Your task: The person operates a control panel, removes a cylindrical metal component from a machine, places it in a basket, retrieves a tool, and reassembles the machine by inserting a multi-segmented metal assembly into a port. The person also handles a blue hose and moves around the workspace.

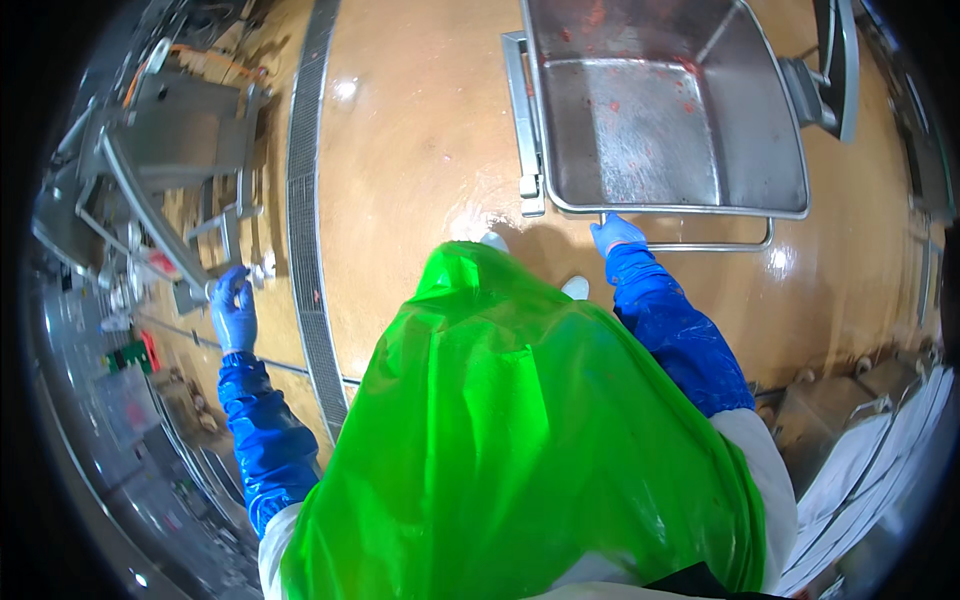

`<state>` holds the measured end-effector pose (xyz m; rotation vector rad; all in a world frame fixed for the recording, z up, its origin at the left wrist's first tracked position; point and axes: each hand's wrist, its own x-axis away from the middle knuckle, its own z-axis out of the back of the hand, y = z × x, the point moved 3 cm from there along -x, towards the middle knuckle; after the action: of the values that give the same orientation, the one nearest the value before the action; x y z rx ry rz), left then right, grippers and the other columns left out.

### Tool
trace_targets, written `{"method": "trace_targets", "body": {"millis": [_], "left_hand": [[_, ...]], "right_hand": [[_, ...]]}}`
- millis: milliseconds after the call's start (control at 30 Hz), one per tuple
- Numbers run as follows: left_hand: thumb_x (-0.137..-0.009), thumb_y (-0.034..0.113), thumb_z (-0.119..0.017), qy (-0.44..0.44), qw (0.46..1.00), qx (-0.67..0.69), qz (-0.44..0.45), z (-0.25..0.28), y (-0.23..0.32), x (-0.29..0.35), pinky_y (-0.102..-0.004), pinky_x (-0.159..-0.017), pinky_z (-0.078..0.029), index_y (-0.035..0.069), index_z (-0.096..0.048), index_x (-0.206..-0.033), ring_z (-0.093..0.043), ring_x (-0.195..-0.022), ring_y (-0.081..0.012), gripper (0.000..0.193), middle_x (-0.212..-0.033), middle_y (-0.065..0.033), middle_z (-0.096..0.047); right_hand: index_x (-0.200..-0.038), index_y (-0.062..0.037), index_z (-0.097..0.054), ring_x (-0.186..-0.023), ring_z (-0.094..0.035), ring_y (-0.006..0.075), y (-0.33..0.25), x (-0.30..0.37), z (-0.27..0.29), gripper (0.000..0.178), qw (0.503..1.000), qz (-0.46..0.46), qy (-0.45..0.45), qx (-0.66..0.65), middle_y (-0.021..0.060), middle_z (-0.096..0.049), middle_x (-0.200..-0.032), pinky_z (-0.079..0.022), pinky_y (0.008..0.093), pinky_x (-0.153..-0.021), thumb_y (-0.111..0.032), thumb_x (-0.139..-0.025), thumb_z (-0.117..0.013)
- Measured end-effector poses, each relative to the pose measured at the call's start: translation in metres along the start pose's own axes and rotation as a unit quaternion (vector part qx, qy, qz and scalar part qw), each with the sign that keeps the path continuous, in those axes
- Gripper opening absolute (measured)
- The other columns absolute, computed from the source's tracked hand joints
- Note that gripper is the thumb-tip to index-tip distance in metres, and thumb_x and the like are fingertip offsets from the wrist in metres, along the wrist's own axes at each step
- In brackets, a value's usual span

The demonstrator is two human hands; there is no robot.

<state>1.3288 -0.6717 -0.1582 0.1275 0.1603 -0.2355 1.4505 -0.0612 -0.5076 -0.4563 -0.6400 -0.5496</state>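
Observation:
A blue glove covers my left hand, held out to the left beside a grey metal frame. Its fingers are loosely bent, a gap shows by the thumb, and nothing is visible in them. Also gloved in blue, my right hand is closed on the near handle bar of a large stainless steel tub cart. Reddish scraps and smears mark the tub's inner walls and bottom. The part of the bar inside my right hand's grip is hidden. Blue sleeves cover both forearms.
A long drain grate runs through the wet tan floor on my left. Metal equipment lines the left edge. Another steel tub stands at lower right, near white sheeting. A green apron covers my front.

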Motion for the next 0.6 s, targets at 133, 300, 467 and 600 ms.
{"method": "trace_targets", "body": {"millis": [133, 300, 467, 600], "left_hand": [[-0.092, 0.002, -0.059, 0.079, 0.989, 0.107, 0.069, 0.042, 0.006, 0.023, -0.0326, -0.094, -0.048, 0.004, -0.066, -0.113, -0.062, -0.106, -0.0206, 0.023, -0.115, -0.0098, -0.067], [-0.097, 0.006, -0.057, 0.116, 0.986, 0.083, 0.091, 0.071, 0.002, 0.028, -0.0312, -0.094, -0.048, 0.006, -0.066, -0.117, -0.063, -0.107, -0.0190, 0.022, -0.116, -0.0084, -0.067], [-0.096, 0.007, -0.058, 0.119, 0.987, 0.070, 0.080, 0.054, 0.001, 0.046, -0.0316, -0.095, -0.048, 0.006, -0.067, -0.116, -0.062, -0.109, -0.0188, 0.021, -0.116, -0.0084, -0.067], [-0.096, 0.008, -0.059, 0.107, 0.990, 0.093, 0.007, 0.047, 0.034, 0.037, -0.0330, -0.099, -0.047, 0.006, -0.067, -0.116, -0.060, -0.114, -0.0209, 0.022, -0.121, -0.0099, -0.065]], "right_hand": [[-0.133, -0.0012, -0.054, -0.122, -0.055, 0.0407, 0.019, -0.026, -0.018, 0.069, 0.998, 0.042, -0.037, -0.018, 0.0253, -0.057, -0.132, -0.044, 0.0476, -0.102, -0.052, -0.087, -0.060], [-0.137, 0.0019, -0.048, -0.125, -0.052, 0.0428, 0.017, -0.036, -0.009, 0.077, 0.997, 0.051, -0.059, -0.016, 0.0276, -0.053, -0.136, -0.042, 0.0466, -0.105, -0.051, -0.084, -0.066], [-0.133, 0.0009, -0.053, -0.124, -0.053, 0.0419, 0.010, -0.025, -0.004, 0.072, 0.996, 0.062, -0.056, -0.036, 0.0257, -0.055, -0.135, -0.043, 0.0485, -0.104, -0.051, -0.085, -0.065], [-0.136, -0.0002, -0.050, -0.125, -0.053, 0.0419, 0.022, -0.029, -0.033, 0.071, 0.998, 0.032, -0.055, -0.006, 0.0267, -0.055, -0.134, -0.043, 0.0472, -0.104, -0.048, -0.086, -0.065]]}}
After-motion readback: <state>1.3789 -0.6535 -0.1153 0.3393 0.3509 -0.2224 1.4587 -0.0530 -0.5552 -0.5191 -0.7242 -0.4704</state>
